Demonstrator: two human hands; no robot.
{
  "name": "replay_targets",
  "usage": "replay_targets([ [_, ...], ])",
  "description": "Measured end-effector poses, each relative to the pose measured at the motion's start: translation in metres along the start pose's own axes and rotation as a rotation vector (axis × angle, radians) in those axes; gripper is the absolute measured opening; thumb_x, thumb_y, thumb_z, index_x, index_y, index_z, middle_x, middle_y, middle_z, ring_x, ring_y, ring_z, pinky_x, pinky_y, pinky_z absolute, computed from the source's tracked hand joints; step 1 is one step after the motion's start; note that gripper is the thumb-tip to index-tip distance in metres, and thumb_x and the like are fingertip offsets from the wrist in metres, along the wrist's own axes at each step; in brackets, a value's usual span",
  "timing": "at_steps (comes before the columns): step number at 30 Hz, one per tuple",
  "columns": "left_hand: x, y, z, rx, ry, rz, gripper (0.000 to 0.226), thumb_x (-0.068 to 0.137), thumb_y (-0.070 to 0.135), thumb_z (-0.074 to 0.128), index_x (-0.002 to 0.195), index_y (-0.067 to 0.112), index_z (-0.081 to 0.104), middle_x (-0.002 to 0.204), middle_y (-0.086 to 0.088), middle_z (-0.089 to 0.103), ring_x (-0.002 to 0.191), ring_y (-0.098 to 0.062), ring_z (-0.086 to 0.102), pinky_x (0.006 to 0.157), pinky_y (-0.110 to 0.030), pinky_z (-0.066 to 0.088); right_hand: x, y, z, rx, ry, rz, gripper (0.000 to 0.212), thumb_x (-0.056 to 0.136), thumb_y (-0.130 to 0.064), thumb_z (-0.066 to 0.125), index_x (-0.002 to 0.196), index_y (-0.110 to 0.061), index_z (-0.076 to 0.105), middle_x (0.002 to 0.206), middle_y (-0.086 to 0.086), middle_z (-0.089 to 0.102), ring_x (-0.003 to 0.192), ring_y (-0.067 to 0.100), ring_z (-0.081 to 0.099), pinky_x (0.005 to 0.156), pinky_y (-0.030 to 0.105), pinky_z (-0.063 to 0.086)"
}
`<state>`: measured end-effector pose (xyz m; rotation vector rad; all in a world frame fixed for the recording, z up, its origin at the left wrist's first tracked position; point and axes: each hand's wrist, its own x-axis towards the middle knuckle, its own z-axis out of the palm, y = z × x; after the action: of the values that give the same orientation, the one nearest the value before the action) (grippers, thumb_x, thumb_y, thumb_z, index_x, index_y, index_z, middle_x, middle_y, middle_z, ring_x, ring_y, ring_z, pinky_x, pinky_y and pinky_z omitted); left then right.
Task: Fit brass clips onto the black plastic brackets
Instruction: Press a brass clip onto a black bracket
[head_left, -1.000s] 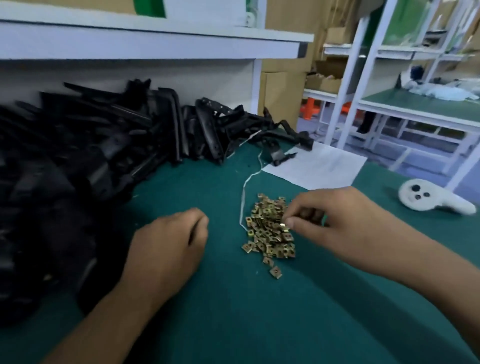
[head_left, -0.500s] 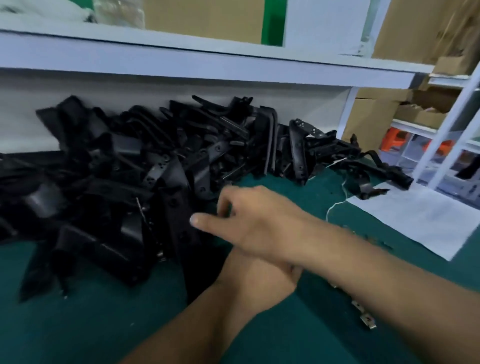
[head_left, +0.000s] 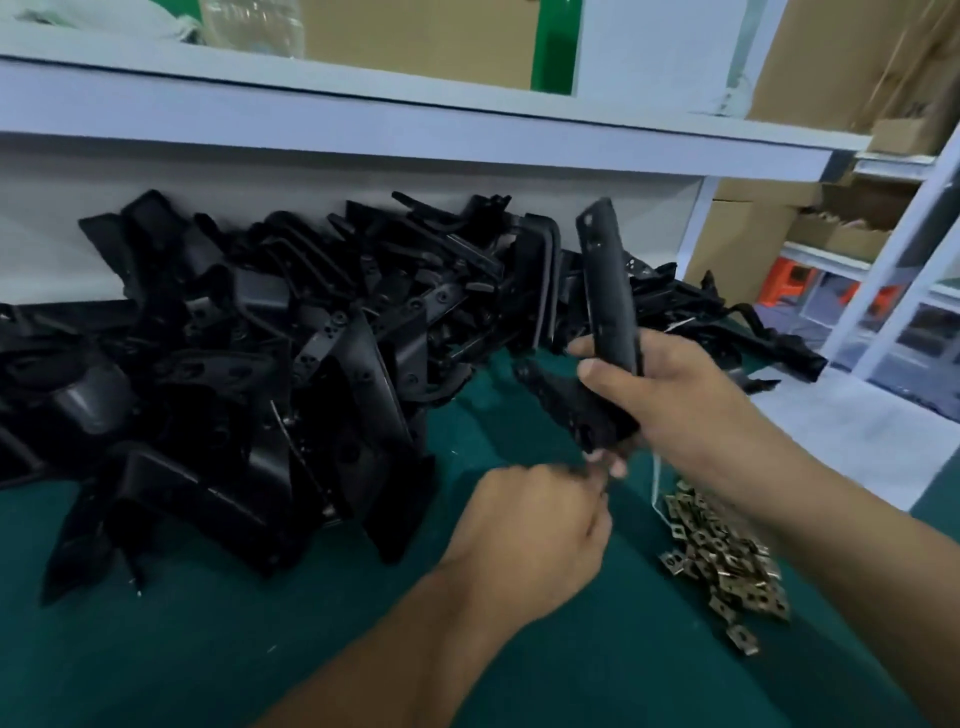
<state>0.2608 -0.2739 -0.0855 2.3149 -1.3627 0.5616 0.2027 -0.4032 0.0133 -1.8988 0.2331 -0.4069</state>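
Since a sec ago our right hand (head_left: 670, 395) has lifted a black bracket (head_left: 608, 312) off the pile (head_left: 234, 374), gripping it upright over the green desk (head_left: 208, 649). Left hand (head_left: 530, 535) curled at its lower end, can't tell what it pinches. Brass clips (head_left: 727, 561) lie near right.
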Motion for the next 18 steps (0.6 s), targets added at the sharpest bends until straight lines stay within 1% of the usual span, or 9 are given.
replay_targets([
  [3,0.003,0.0,-0.004,-0.079,0.08,-0.114,0.023,0.104,0.037,0.044,0.112,0.03,0.064,0.095,0.012,0.065,0.082,-0.012,0.063,0.065,-0.032,0.055,-0.008,0.026,-0.051,-0.2,0.026,0.087,0.017,0.103,-0.028,0.064,0.113,-0.03,0.05,0.053,0.012,0.049,0.036,0.023,0.036,0.037,0.027,0.033],
  [5,0.007,-0.002,-0.005,-0.04,0.187,-0.174,0.038,0.1,0.031,0.054,0.137,0.024,0.058,0.118,0.006,0.062,0.107,-0.016,0.059,0.075,-0.029,0.055,-0.015,0.034,-0.07,-0.302,0.03,0.098,0.01,0.1,-0.033,0.066,0.106,-0.029,0.06,0.061,0.012,0.052,0.041,0.021,0.039,0.038,0.027,0.034],
  [6,0.01,-0.003,-0.006,-0.01,0.213,-0.166,0.051,0.098,0.027,0.058,0.147,0.019,0.051,0.131,-0.001,0.058,0.12,-0.02,0.055,0.086,-0.033,0.054,-0.017,0.036,-0.076,-0.344,-0.02,0.092,0.012,0.098,-0.037,0.067,0.1,-0.025,0.066,0.066,0.013,0.054,0.046,0.02,0.044,0.042,0.028,0.037],
  [8,0.016,-0.001,-0.013,0.074,0.252,-0.058,0.069,0.094,0.017,0.06,0.159,0.012,0.037,0.153,-0.012,0.045,0.145,-0.03,0.04,0.112,-0.044,0.044,-0.017,0.034,-0.082,-0.391,-0.163,0.108,0.021,0.096,-0.039,0.069,0.091,-0.019,0.074,0.073,0.016,0.062,0.058,0.02,0.054,0.055,0.032,0.041],
  [10,0.02,0.005,-0.018,0.132,0.249,0.093,0.075,0.092,0.01,0.055,0.163,0.013,0.028,0.165,-0.013,0.033,0.157,-0.031,0.023,0.122,-0.053,0.027,-0.017,0.033,-0.083,-0.402,-0.301,0.164,0.021,0.097,-0.03,0.071,0.087,-0.012,0.075,0.072,0.015,0.066,0.061,0.023,0.055,0.059,0.032,0.041],
  [12,0.02,0.008,-0.016,0.124,0.183,0.194,0.078,0.093,0.014,0.057,0.164,0.018,0.025,0.166,-0.008,0.033,0.158,-0.028,0.021,0.124,-0.056,0.02,-0.017,0.039,-0.083,-0.351,-0.382,0.217,0.026,0.096,-0.024,0.07,0.089,0.001,0.068,0.066,0.014,0.057,0.057,0.025,0.047,0.056,0.034,0.037],
  [14,0.015,0.008,-0.009,0.065,0.005,0.239,0.081,0.097,0.026,0.061,0.166,0.022,0.019,0.152,-0.002,0.048,0.145,-0.025,0.041,0.121,-0.052,0.029,-0.022,0.05,-0.081,-0.121,-0.387,0.256,0.037,0.093,-0.027,0.066,0.092,0.009,0.058,0.059,0.009,0.051,0.047,0.021,0.041,0.047,0.027,0.036],
  [16,0.015,0.006,-0.004,0.09,-0.088,0.204,0.075,0.103,0.037,0.051,0.166,0.032,0.01,0.12,0.001,0.057,0.11,-0.022,0.056,0.097,-0.042,0.048,-0.026,0.06,-0.079,0.118,-0.318,0.256,0.042,0.096,-0.034,0.063,0.104,0.007,0.061,0.054,0.009,0.053,0.038,0.017,0.039,0.04,0.019,0.031],
  [18,0.017,0.004,-0.004,0.1,-0.098,0.134,0.068,0.106,0.048,0.035,0.164,0.042,0.0,0.101,0.003,0.049,0.089,-0.019,0.05,0.076,-0.036,0.05,-0.025,0.068,-0.082,0.079,-0.127,0.14,0.026,0.105,-0.033,0.054,0.113,-0.014,0.07,0.058,0.013,0.062,0.037,0.019,0.046,0.039,0.019,0.029],
])
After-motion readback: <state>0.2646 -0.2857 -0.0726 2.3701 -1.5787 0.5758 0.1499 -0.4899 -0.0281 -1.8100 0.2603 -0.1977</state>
